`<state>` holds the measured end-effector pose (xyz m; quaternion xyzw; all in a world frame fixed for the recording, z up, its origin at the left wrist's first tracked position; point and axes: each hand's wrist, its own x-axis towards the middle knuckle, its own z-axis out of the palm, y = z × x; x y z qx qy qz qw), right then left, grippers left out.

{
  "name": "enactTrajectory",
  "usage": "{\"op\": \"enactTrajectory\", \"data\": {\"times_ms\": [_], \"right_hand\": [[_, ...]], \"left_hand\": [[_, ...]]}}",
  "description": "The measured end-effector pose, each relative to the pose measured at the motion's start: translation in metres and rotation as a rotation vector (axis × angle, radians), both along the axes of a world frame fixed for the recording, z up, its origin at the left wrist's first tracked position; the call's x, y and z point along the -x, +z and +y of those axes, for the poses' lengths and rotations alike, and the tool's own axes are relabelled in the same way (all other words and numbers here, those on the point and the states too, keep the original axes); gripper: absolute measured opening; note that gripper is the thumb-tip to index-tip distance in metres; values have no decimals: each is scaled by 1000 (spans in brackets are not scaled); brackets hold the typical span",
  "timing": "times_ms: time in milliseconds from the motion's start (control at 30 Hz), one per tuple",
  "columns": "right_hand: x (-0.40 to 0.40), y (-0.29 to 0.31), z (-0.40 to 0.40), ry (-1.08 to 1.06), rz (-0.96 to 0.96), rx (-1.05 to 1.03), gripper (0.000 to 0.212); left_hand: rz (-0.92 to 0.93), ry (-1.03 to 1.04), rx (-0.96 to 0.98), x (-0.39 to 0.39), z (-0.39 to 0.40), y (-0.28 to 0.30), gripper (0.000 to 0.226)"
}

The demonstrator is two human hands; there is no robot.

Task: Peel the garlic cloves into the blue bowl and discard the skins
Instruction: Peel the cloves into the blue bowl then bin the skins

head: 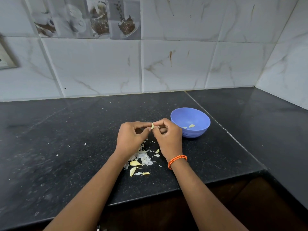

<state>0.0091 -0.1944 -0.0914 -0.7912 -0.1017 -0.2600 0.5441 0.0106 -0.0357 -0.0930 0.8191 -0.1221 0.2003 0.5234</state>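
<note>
Above the black tabletop [83, 130], between my two hands: one garlic clove [152, 126], pale, held up just left of the blue bowl [198, 130]

Left hand [131, 135]: fingers closed on the clove from the left, pinching it steady

Right hand [168, 135]: fingers closed on the clove's right edge, seemingly picking at skin; whether any skin remains on it I cannot tell at this size. Orange cord bracelet [177, 160] on the wrist

Blue bowl: upright on the tabletop, just right of my right hand; two peeled cloves [191, 126] lie inside

Skins [143, 157]: loose white heap on the tabletop below my hands, not yet discarded. Two cloves [134, 166] lie at its near edge, apparently unpeeled

Step in hand, by my judgement: peeling, partway through the batch

Next move calls for: stripping the last skin, a short reach right, dropping the clove over the bowl's rim; afterwards the remaining cloves, then gathering the skins

Writing, brands, labels: none readable; wall tiles [86, 19] carry printed cups and coffee beans only
</note>
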Motion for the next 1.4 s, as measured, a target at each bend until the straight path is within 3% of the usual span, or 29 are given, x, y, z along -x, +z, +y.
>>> {"op": "enactTrajectory", "data": {"times_ms": [167,600,800,1167,1400], "right_hand": [[0,-1,0,3,27,-19,11],[1,1,-2,-68,23,-95,17],[-1,0,-4,-127,6,-30,20],[-5,-1,-6,135,152,-181,17],[-2,-1,-6,186,147,-187,13]], "left_hand": [[-23,-11,-85,-1,0,0,19],[-20,72,-94,1,2,4,15],[-17,80,-53,2,2,6,13],[-27,66,-75,-1,5,4,6],[-45,103,-115,1,4,5,8]]}}
